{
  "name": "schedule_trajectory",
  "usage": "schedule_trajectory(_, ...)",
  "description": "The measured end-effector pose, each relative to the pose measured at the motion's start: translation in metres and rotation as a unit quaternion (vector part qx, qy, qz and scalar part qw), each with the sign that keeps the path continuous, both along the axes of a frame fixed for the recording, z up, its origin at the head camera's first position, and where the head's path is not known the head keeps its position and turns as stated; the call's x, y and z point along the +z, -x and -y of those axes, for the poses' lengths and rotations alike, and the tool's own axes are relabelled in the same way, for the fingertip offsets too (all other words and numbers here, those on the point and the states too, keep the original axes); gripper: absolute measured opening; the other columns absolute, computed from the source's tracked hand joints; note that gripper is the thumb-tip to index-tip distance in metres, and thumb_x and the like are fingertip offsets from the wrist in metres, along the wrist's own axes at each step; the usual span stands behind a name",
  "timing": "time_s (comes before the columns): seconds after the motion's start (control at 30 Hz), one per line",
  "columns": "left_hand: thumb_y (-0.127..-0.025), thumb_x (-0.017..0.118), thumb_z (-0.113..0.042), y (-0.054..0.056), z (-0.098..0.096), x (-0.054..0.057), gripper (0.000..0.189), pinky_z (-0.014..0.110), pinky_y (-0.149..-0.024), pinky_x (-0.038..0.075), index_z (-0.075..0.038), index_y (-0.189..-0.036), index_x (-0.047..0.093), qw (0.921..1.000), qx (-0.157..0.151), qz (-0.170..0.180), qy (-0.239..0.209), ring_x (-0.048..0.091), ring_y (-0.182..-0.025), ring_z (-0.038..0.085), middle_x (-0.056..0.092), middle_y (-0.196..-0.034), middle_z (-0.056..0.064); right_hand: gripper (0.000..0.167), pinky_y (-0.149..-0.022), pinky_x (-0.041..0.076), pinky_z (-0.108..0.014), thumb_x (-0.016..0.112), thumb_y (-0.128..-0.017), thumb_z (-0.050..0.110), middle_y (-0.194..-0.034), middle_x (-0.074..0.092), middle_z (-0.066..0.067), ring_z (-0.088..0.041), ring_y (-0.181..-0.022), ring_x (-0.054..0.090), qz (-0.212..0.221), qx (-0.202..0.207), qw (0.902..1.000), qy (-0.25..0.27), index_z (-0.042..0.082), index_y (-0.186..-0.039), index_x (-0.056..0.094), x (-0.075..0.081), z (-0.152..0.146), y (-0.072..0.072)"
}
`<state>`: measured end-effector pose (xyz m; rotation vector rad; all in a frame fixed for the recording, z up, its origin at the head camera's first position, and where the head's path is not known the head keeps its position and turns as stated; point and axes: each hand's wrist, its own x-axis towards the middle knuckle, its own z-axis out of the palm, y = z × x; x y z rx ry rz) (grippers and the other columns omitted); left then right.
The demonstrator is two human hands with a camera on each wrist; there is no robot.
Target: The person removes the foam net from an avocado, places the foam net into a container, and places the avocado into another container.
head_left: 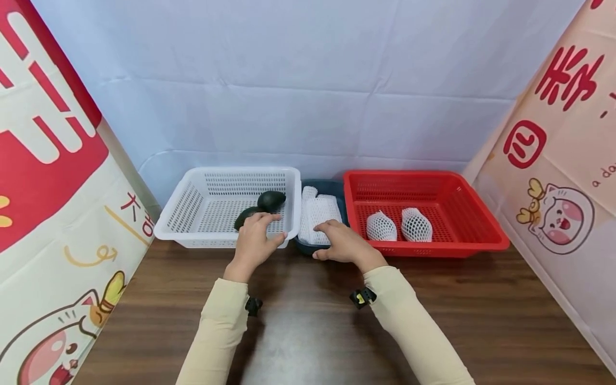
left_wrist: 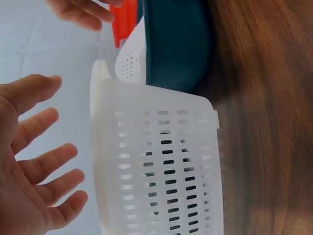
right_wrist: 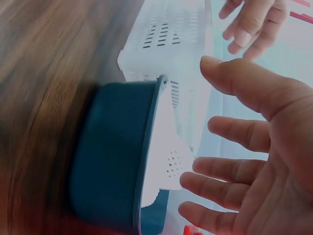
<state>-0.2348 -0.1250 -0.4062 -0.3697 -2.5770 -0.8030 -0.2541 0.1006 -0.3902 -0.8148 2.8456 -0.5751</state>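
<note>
My left hand [head_left: 255,243] hovers over the front right part of the white basket [head_left: 166,227], fingers spread and holding nothing. Two dark green avocados [head_left: 271,201] lie in that basket, the nearer one partly hidden behind the hand. Over the teal bin [head_left: 308,249] in the middle is my right hand [head_left: 341,243], its fingers apart and nothing in them. White foam net sleeves [head_left: 323,209] fill the bin, right by the right fingertips. In the right wrist view, a sleeve [right_wrist: 180,159] sticks up above the bin's rim.
At the right stands a red basket [head_left: 474,232] holding two fruits in white foam nets [head_left: 416,224]. The three containers sit side by side on a brown wooden table [head_left: 298,331]. A pale cloth [head_left: 298,107] hangs behind, with printed cloths [head_left: 553,160] along the sides.
</note>
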Motion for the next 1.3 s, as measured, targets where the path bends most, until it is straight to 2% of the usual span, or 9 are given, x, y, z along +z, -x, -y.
schedule_trajectory(0.1,-0.077,0.075,-0.026,0.000,-0.004,0.000,0.040,0.055,-0.081,0.040,-0.011,-0.114,0.066,0.9996,-0.001,0.012,0.025,0.049,-0.105,0.036,0.058,-0.116,0.014,0.059,-0.090,0.043,-0.040,0.074,-0.077,0.033,-0.124,0.051,-0.013,-0.025,-0.110,0.049,-0.009,0.005,0.9999,-0.002,0.006,-0.126,0.055,0.002,-0.006,0.001)
schedule_trajectory(0.2,-0.077,0.076,-0.027,0.000,-0.007,-0.002,0.040,0.053,-0.077,0.042,-0.012,-0.113,0.067,0.9988,-0.006,0.007,0.048,0.051,-0.102,0.036,0.058,-0.116,0.014,0.057,-0.090,0.042,-0.039,0.074,-0.078,0.033,-0.123,0.052,-0.013,-0.025,-0.110,0.050,-0.025,0.010,0.9996,-0.001,0.006,-0.125,0.056,0.004,-0.010,0.001)
schedule_trajectory(0.33,-0.077,0.075,-0.030,0.000,-0.013,-0.001,0.040,0.050,-0.075,0.043,-0.013,-0.113,0.067,0.9977,-0.020,0.001,0.064,0.052,-0.101,0.035,0.058,-0.116,0.013,0.055,-0.090,0.043,-0.041,0.075,-0.077,0.031,-0.123,0.052,-0.015,-0.028,-0.110,0.050,-0.053,0.004,0.9985,0.014,0.005,-0.122,0.058,0.007,-0.016,0.002)
schedule_trajectory(0.5,-0.078,0.074,-0.032,-0.001,-0.018,0.003,0.041,0.049,-0.078,0.041,-0.014,-0.115,0.066,0.9969,-0.025,0.011,0.073,0.051,-0.101,0.033,0.057,-0.117,0.011,0.053,-0.091,0.042,-0.046,0.075,-0.077,0.029,-0.124,0.051,-0.018,-0.032,-0.112,0.048,-0.073,-0.008,0.9971,0.023,0.004,-0.121,0.059,0.011,-0.024,0.005)
schedule_trajectory(0.83,-0.077,0.075,-0.034,-0.003,-0.026,0.009,0.042,0.047,-0.076,0.042,-0.015,-0.114,0.066,0.9953,-0.034,0.016,0.089,0.051,-0.103,0.033,0.058,-0.116,0.010,0.055,-0.092,0.040,-0.048,0.077,-0.077,0.028,-0.127,0.050,-0.017,-0.031,-0.116,0.045,-0.045,-0.041,0.9976,0.032,0.004,-0.123,0.059,0.015,-0.040,0.010)
schedule_trajectory(1.17,-0.077,0.074,-0.036,-0.002,-0.049,0.007,0.044,0.042,-0.082,0.044,-0.013,-0.114,0.066,0.9923,-0.086,-0.006,0.089,0.054,-0.098,0.028,0.060,-0.109,0.008,0.057,-0.092,0.038,-0.052,0.075,-0.077,0.026,-0.128,0.050,-0.021,-0.036,-0.117,0.043,-0.017,-0.067,0.9971,0.034,0.003,-0.126,0.056,0.015,-0.060,0.016)
schedule_trajectory(1.3,-0.077,0.074,-0.036,-0.002,-0.057,0.007,0.044,0.043,-0.081,0.044,-0.014,-0.114,0.065,0.9914,-0.092,-0.002,0.093,0.054,-0.099,0.027,0.059,-0.111,0.009,0.056,-0.092,0.038,-0.053,0.075,-0.078,0.025,-0.126,0.051,-0.021,-0.037,-0.116,0.043,-0.008,-0.068,0.9966,0.045,0.001,-0.125,0.056,0.016,-0.068,0.019)
